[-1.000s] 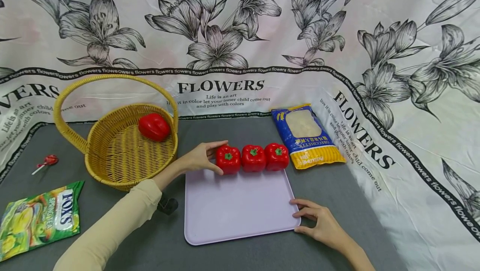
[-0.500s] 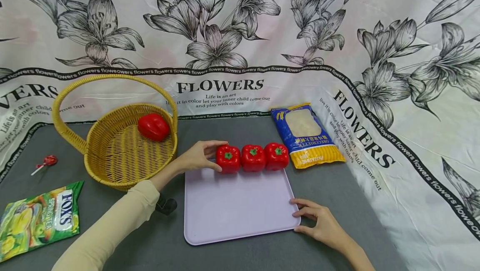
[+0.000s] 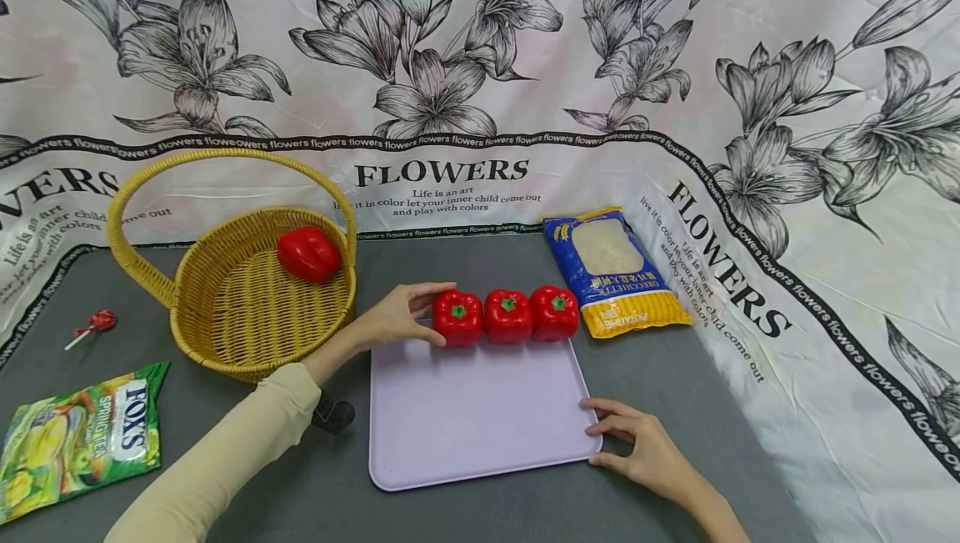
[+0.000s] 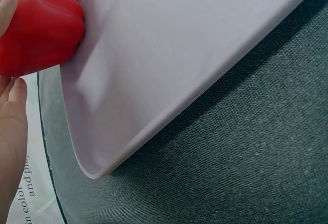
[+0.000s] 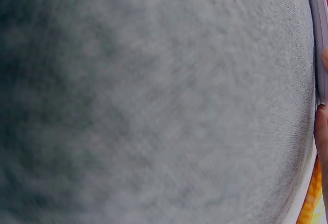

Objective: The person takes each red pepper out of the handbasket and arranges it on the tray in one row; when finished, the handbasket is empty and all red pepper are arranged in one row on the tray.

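Three red bell peppers with green stems stand in a row along the far edge of the lilac tray (image 3: 480, 418). My left hand (image 3: 397, 314) grips the leftmost bell pepper (image 3: 457, 326), thumb on the near side and fingers on the far side; the left wrist view shows this bell pepper (image 4: 38, 29) close up. Right of it are the middle bell pepper (image 3: 507, 326) and the right bell pepper (image 3: 555, 319). At the tray's near right corner, my right hand (image 3: 637, 447) holds the rim with fingertips and thumb. Only its fingertips show in the right wrist view.
A yellow wicker basket (image 3: 187, 318) with another red pepper (image 3: 308, 254) inside stands at the left. Nearby lie a lollipop (image 3: 97, 322) and a green candy bag (image 3: 82, 439). A blue and yellow pasta bag (image 3: 615, 276) lies behind the tray on the right.
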A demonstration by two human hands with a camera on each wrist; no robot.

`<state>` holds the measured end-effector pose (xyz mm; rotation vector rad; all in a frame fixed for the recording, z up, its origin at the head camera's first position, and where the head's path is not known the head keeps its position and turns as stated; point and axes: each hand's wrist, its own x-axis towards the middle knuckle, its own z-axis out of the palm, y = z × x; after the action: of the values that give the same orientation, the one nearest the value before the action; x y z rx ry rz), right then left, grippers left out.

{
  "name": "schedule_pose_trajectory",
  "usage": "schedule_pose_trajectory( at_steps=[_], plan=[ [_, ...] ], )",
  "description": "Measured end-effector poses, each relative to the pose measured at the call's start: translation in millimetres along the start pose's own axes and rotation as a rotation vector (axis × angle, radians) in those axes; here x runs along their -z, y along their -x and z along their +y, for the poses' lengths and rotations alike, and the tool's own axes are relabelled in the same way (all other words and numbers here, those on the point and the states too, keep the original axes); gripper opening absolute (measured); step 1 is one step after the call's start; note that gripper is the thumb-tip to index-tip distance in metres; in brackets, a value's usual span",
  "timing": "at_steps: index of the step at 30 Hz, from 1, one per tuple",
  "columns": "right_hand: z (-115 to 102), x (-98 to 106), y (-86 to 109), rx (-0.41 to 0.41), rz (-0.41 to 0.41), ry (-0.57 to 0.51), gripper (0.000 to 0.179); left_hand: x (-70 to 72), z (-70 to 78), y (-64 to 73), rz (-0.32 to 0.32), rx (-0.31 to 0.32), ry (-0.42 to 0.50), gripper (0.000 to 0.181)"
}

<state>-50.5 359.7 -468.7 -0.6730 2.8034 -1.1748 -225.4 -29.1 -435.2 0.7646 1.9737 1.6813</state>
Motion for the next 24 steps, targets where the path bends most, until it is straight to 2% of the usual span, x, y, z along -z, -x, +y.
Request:
schedule_pose_trajectory(
  at_steps=[5,10,14,19,24],
  plan=[
    [-1,0,-0.4,0.004,-0.001,-0.016,0.028,1.1,1.4,4.9,0.026,-0.032,-0.008,0.089],
    [-1,-1,-0.5,0.004,0.003,-0.005,0.028,0.3,14.9,17.5,0.134,-0.055,-0.022,0.08],
    [-3,0,-1.0,-0.002,0.002,-0.011,0.028,3.6,31.5,36.6,0.248,-0.051,0.003,0.063],
    [-3,0,-0.3,0.025,0.009,-0.005,0.027,15.6,50.5,64.2,0.377,0.007,0.044,0.049],
    [-3,1,-0.3,0.043,0.014,0.019,0.027,33.5,56.1,84.9,0.487,0.013,0.104,0.047]
  ],
)
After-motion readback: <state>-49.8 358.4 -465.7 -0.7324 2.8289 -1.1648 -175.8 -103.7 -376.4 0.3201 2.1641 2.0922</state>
